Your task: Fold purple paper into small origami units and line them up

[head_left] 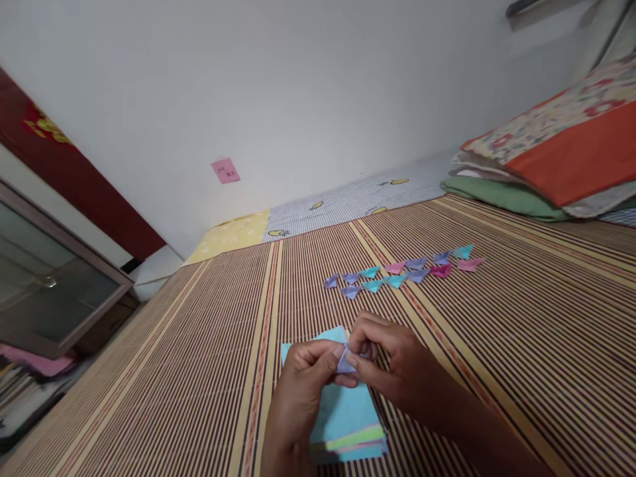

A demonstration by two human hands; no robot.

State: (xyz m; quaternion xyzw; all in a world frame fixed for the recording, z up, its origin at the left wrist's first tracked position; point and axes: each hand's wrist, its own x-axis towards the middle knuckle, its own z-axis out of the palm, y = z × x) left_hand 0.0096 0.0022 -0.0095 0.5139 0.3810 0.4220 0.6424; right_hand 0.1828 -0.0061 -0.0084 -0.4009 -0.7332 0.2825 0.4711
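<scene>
A small piece of folded lavender paper [346,362] is pinched between both hands. My left hand [308,377] grips its left side with thumb and fingers. At its right edge and top, my right hand [392,354] closes on it with thumb and bent fingers. Below the hands lies a stack of coloured paper sheets [348,411], light blue on top with green, pink and purple edges showing. Beyond them stand several folded paper boats in two rows, among them a turquoise paper boat [395,281] and a magenta paper boat [440,270].
A striped bamboo mat [209,344] spreads under everything. Folded bedding [561,159] is piled at the far right, by the white wall [318,99]. A pink note [225,170] sticks to that wall. On the left is a glass-fronted cabinet [50,278].
</scene>
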